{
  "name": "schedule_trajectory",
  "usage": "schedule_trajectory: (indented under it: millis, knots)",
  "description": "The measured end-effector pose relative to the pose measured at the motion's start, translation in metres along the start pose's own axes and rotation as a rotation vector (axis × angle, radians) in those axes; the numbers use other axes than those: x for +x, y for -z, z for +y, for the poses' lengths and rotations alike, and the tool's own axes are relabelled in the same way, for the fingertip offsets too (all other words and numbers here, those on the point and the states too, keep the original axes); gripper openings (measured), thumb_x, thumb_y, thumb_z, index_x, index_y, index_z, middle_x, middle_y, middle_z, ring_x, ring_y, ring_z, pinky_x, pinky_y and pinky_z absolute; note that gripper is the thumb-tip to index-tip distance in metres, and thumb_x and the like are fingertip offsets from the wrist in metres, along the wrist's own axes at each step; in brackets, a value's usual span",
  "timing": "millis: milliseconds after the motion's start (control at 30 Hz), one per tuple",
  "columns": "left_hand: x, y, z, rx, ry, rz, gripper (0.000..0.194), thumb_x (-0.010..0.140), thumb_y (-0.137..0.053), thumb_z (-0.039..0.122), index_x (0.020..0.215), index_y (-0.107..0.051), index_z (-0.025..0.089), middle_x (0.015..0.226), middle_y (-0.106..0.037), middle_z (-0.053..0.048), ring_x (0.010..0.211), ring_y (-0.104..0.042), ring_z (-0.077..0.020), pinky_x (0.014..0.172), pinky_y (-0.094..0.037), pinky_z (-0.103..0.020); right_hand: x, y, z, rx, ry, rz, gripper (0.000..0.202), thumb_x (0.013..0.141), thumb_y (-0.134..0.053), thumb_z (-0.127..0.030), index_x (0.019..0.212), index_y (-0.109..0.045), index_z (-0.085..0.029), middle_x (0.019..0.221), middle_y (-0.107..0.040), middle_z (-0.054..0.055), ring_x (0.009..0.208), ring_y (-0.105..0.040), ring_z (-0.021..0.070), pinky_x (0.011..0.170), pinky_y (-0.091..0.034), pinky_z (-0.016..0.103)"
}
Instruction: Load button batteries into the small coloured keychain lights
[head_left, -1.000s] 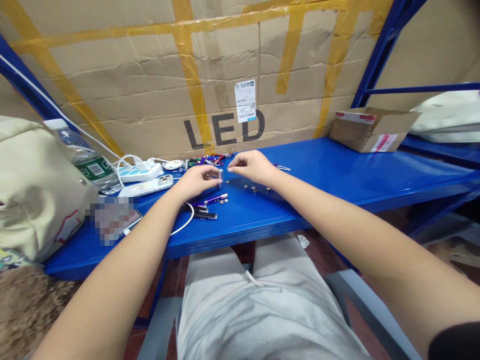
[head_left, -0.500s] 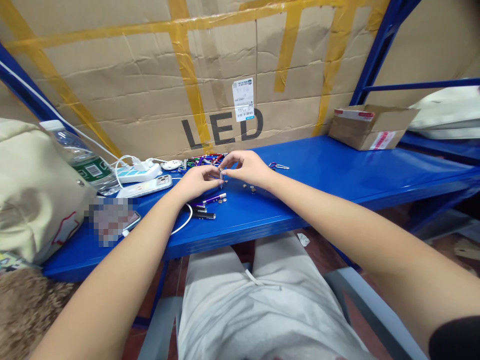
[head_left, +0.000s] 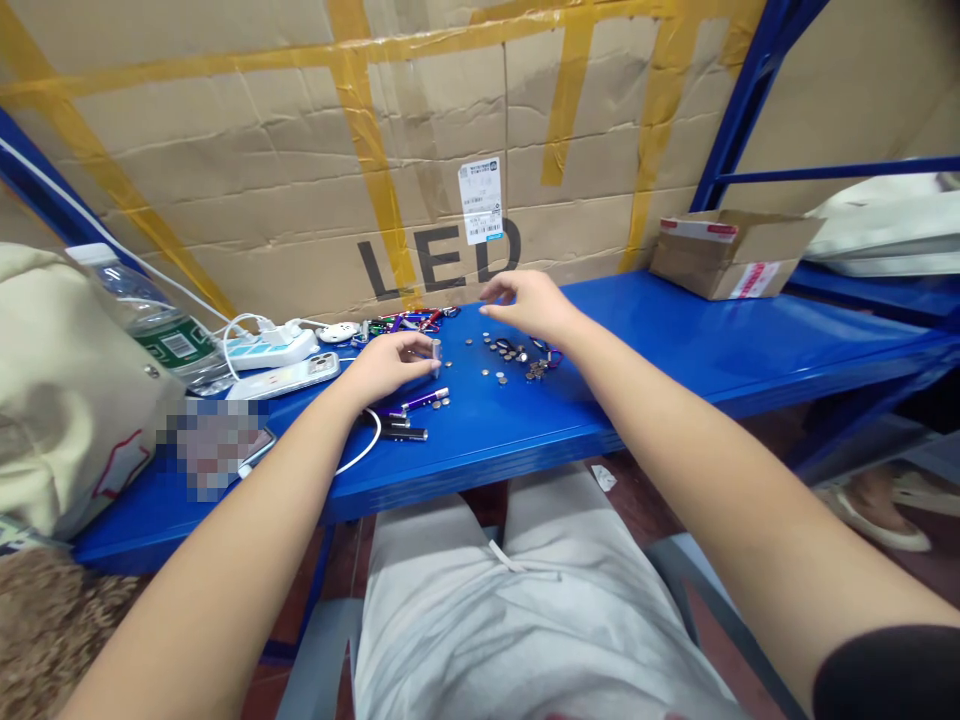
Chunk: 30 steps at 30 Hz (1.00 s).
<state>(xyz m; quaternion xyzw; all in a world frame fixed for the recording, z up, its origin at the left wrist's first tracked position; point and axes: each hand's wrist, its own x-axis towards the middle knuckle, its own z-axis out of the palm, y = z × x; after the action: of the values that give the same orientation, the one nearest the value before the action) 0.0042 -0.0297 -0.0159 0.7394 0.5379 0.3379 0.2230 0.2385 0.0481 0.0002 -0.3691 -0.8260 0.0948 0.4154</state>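
Observation:
My left hand [head_left: 390, 368] grips a small silver tube [head_left: 436, 357] upright between thumb and fingers, above the blue table. My right hand [head_left: 529, 303] is off to the right, raised over the table, its thumb and fingers apart and nothing visible between them. Beneath and beside it lie several button cells [head_left: 536, 371] and a dark cord loop. In front of my left hand are a purple penlight [head_left: 426, 399] and a black penlight [head_left: 405, 434], with two button cells beside the purple one. A pile of coloured penlights [head_left: 409, 321] lies behind my left hand.
On the left are a phone [head_left: 289, 376], a power strip [head_left: 274, 347], a water bottle [head_left: 161, 320] and a beige bag [head_left: 67, 380]. White cables cross there. An open cardboard box [head_left: 731, 255] stands at the back right of the blue table [head_left: 675, 340]. A large LED carton [head_left: 300, 190] rises behind.
My right hand has left the silver tube and moved right and slightly back, its fingers now apart. My left hand still holds the tube. More button cells are uncovered.

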Motion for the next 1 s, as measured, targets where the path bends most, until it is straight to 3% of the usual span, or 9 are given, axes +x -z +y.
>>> schedule_trajectory:
  millis: [133,267,600,767,900,1000]
  knots:
    - [0.001,0.001,-0.002,0.036,0.011,0.016,0.040,0.065,-0.076,0.045,0.094,-0.069,0.018,0.096,-0.074,-0.007,0.089,-0.068,-0.0244,0.089,-0.053,-0.041,0.000,0.021,0.023,-0.271,-0.194,-0.242,0.008,0.072,-0.070,-0.021,0.077,-0.074,-0.016,0.078,-0.073,0.006,0.072,-0.064,0.0184,0.068,-0.047,0.030]
    - [0.001,0.002,-0.002,0.052,0.004,0.018,0.039,0.066,-0.075,0.045,0.094,-0.070,0.019,0.096,-0.074,-0.006,0.091,-0.068,-0.0239,0.089,-0.053,-0.038,-0.004,0.022,0.027,-0.307,-0.253,-0.457,0.004,0.070,-0.073,-0.023,0.073,-0.075,-0.021,0.073,-0.073,0.003,0.064,-0.063,0.0164,0.058,-0.046,0.027]
    - [0.001,0.002,-0.004,0.064,0.004,0.011,0.037,0.068,-0.073,0.042,0.096,-0.070,0.018,0.097,-0.074,-0.006,0.091,-0.068,-0.0237,0.089,-0.053,-0.038,-0.004,0.029,0.033,-0.305,-0.121,-0.574,0.028,0.067,-0.068,-0.008,0.088,-0.078,-0.025,0.087,-0.076,0.000,0.072,-0.067,0.0169,0.060,-0.049,0.025]
    - [0.001,0.002,-0.005,0.047,-0.013,0.000,0.036,0.069,-0.073,0.042,0.096,-0.069,0.018,0.097,-0.073,-0.006,0.092,-0.068,-0.0243,0.089,-0.052,-0.040,-0.009,0.036,0.024,-0.251,-0.086,-0.670,0.020,0.066,-0.076,-0.017,0.083,-0.078,-0.026,0.083,-0.075,-0.001,0.070,-0.067,0.0165,0.062,-0.049,0.025]
    - [0.001,0.002,-0.005,0.043,-0.011,0.000,0.038,0.068,-0.074,0.043,0.096,-0.070,0.018,0.096,-0.074,-0.006,0.091,-0.068,-0.0240,0.090,-0.052,-0.040,-0.011,0.034,0.019,-0.300,-0.167,-0.643,0.016,0.063,-0.078,-0.015,0.076,-0.077,-0.025,0.076,-0.074,-0.001,0.065,-0.066,0.0172,0.062,-0.047,0.027]
    - [0.001,0.002,-0.005,0.037,-0.002,0.007,0.040,0.067,-0.075,0.043,0.097,-0.070,0.018,0.097,-0.074,-0.007,0.092,-0.068,-0.0244,0.090,-0.052,-0.040,-0.011,0.029,0.017,-0.351,-0.173,-0.610,0.017,0.067,-0.074,-0.015,0.081,-0.077,-0.023,0.076,-0.074,0.001,0.064,-0.065,0.0177,0.059,-0.047,0.028]
